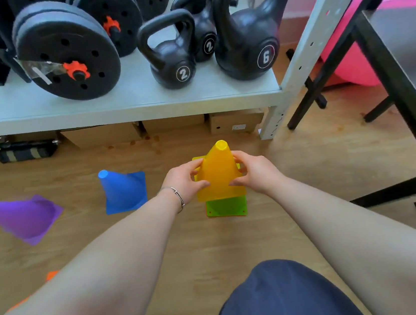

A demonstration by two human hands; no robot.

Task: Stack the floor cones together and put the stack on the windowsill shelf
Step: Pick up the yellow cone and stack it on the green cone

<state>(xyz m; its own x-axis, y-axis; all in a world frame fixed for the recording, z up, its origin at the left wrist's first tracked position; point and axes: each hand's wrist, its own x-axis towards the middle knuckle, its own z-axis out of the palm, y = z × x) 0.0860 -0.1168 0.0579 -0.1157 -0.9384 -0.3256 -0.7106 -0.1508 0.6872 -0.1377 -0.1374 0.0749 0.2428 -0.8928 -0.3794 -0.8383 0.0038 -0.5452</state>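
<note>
On the wooden floor [308, 171], in front of the person's knee, a yellow cone [219, 174] stands upright over a green cone [226, 208]. Only the near edge of the green base shows under it. I cannot tell if the yellow cone sits fully down on the green one.

Both hands are clamped on the yellow cone. The left hand [186, 181] grips its left side with the thumb in front and the fingers curled behind. The right hand [258, 174] grips the right side in the same way. A thin bracelet [177, 195] is on the left wrist.

A blue cone [123, 191] stands upright on the floor just left of the left hand. Further left, a purple cone [20, 219] lies on its side with the tip pointing left. An orange piece [51, 275] shows near the left forearm, mostly hidden.

Behind the cones is a grey shelf [116, 100]. It carries black weight plates [68, 56] and kettlebells, one marked 2 [173, 56] and a bigger one marked 6 [247, 37]. Cardboard boxes [236, 122] stand on the floor under the shelf.
</note>
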